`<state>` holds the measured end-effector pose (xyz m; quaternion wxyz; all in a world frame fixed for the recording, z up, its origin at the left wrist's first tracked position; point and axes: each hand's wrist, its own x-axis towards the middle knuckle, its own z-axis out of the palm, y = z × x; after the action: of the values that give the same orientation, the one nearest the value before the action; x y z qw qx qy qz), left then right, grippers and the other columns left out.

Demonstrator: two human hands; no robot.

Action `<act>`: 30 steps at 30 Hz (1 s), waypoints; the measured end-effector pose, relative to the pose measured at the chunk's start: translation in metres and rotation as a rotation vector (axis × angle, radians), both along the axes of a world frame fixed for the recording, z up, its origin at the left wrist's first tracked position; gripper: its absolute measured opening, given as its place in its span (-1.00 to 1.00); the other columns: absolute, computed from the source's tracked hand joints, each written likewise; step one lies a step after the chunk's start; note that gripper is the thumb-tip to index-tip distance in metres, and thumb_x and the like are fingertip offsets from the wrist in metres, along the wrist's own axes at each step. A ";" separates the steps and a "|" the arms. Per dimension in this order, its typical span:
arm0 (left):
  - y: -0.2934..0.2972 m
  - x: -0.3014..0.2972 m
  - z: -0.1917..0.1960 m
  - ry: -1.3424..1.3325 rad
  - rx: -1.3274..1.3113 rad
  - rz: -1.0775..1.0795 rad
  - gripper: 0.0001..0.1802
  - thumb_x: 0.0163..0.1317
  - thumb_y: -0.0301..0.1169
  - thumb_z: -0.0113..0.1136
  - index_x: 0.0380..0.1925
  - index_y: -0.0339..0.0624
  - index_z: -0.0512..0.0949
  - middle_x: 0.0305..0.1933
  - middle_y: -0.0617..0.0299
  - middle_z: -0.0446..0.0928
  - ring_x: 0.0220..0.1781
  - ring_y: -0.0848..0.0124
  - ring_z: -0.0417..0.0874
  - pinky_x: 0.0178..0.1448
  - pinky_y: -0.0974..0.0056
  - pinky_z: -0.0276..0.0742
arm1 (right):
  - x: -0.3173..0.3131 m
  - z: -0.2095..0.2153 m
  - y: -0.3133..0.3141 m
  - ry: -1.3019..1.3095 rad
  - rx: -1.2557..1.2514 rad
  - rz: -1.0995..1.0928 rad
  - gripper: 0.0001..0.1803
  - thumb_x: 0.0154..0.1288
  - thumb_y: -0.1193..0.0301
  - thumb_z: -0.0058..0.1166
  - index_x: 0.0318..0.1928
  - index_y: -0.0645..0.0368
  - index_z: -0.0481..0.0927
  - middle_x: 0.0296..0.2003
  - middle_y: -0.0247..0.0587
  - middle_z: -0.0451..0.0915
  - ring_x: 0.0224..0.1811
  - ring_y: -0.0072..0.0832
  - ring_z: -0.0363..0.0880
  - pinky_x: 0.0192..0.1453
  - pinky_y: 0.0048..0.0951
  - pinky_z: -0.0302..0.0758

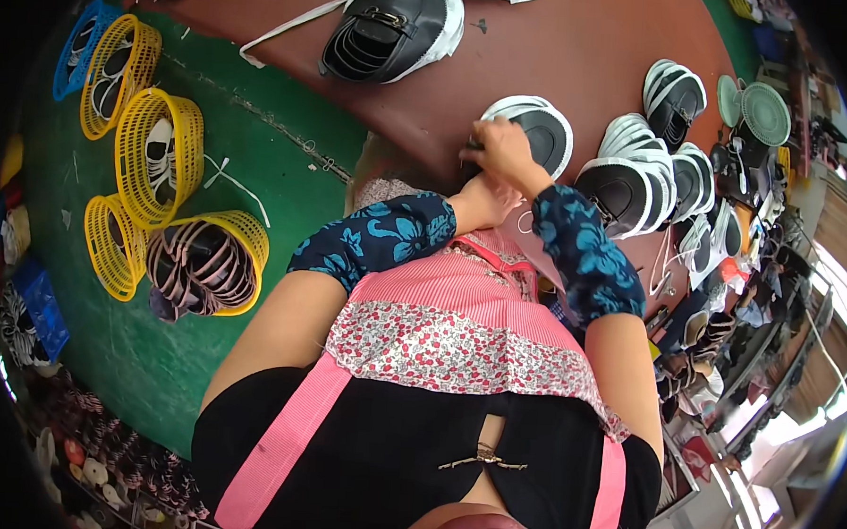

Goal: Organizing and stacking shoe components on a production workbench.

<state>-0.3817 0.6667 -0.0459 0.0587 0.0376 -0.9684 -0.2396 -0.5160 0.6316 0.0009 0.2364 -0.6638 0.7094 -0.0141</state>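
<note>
A: Where are the hands now?

B: The right hand (501,143) is up at the desk (584,54), fingers closed around a small dark tool, pressing at the edge of a black shoe upper (535,129) with a white rim. The left hand (488,203) sits just under it, near the pink apron (460,294); I cannot tell if its fingers are open or curled, as the right wrist covers them.

A: How much looks finished?

B: Hard to judge. A row of similar uppers (649,175) lies stacked to the right of the one in hand, and a larger one (393,22) lies farther up the desk. Which pile is done and which waits, I can't say.

A: And the baskets?

B: Yellow baskets (159,154) stand on the green floor (286,173) to the left. The nearest (218,260) holds a bundle of striped pieces; the others hold dark pieces with white. A blue basket (77,46) stands beyond them.
</note>
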 end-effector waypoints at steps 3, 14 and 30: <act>-0.007 -0.004 -0.001 0.084 -0.065 0.018 -0.57 0.67 -0.06 0.06 0.09 -0.10 0.76 0.07 0.06 0.81 0.18 0.08 0.76 0.32 -0.08 0.53 | -0.020 -0.005 -0.016 0.101 -0.335 -0.079 -0.63 0.22 0.13 0.55 -0.22 0.12 0.70 -0.23 -0.06 0.75 -0.09 0.04 0.72 0.03 0.08 0.64; -0.026 0.030 0.059 0.250 0.110 0.024 -0.72 0.51 -0.22 0.28 -0.16 -0.23 0.76 -0.03 0.04 0.74 0.11 0.02 0.74 0.44 -0.15 0.57 | -0.051 0.008 0.181 -0.848 -0.617 -1.380 -0.66 0.77 0.24 0.19 0.24 0.25 0.74 -0.17 -0.28 0.78 -0.28 -0.62 0.68 -0.14 -0.54 0.63; -0.067 0.089 0.090 -0.136 1.826 0.798 -0.71 0.56 -0.35 0.41 0.09 -0.37 0.75 0.06 0.14 0.78 0.10 0.34 0.80 0.29 0.13 0.74 | 0.001 -0.024 0.190 -1.149 -0.541 -1.509 -0.75 0.50 0.35 0.48 0.04 0.25 0.80 -0.24 -0.36 0.79 -0.26 -0.63 0.75 -0.16 -0.56 0.64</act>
<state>-0.2930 0.5995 0.0441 0.0278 0.4047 -0.3307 -0.8521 -0.5152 0.8215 -0.0227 0.3144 0.0390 0.6969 -0.6434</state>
